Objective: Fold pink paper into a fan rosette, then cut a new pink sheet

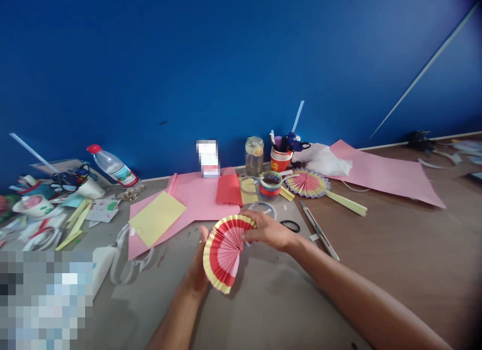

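A pleated paper fan (225, 249) in pink, red and yellow is spread in a half circle between my hands, above the grey tabletop. My right hand (268, 230) pinches its upper right end, near the centre of the folds. My left hand (199, 264) supports the fan's outer left edge from behind; its thumb shows and its other fingers are hidden by the paper. Beyond my right hand lies a round pleated fan (307, 183) with a yellow paper handle (347, 203).
Behind my hands are pink sheets (203, 194), a yellow sheet (157, 218), red paper (229, 189), tape rolls (270, 184), a jar (254, 156) and a pen cup (280, 159). A utility knife (320, 232) lies right. A bottle (115, 166) leans against the blue wall (226, 64).
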`<state>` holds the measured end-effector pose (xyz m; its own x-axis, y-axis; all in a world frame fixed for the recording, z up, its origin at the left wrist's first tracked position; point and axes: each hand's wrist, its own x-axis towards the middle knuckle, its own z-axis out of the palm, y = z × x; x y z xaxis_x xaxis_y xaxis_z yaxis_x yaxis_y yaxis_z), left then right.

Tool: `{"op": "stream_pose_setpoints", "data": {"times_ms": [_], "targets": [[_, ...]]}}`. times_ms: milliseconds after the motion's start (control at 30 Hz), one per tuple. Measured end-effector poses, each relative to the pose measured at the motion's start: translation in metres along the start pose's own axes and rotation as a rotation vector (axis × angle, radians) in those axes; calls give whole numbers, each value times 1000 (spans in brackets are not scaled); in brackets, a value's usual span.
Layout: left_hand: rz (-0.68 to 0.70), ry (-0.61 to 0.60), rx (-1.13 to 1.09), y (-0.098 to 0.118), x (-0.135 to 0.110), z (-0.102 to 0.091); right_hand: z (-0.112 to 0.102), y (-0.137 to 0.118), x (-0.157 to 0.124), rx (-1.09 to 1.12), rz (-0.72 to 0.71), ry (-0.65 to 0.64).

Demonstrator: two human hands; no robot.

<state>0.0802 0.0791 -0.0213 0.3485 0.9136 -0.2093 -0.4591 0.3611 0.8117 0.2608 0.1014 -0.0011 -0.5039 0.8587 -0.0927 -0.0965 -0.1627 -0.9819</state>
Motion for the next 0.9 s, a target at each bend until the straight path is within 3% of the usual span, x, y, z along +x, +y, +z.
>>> {"op": "stream_pose_setpoints", "data": {"times_ms": [100, 167, 300, 433, 633, 767, 900], "targets": [[-45, -82, -40, 5, -11, -5, 0, -3, -1, -23, 14, 18], [2, -93, 2, 7, -14, -10, 0, -6, -2, -50, 11, 19], [39, -15, 86, 10, -9, -12, -2, -10, -3, -63, -8, 86], [111, 90, 122, 12, -4, -10, -4, -6, -1, 230, -22, 204], [329, 255, 153, 14, -6, -6, 4, 10, 2, 319, 45, 45], [337, 272, 177, 14, -8, -4, 18, 15, 4, 285, 22, 157], [259, 212, 174, 13, -10, -2, 21, 17, 7, 194, -4, 237]]}}
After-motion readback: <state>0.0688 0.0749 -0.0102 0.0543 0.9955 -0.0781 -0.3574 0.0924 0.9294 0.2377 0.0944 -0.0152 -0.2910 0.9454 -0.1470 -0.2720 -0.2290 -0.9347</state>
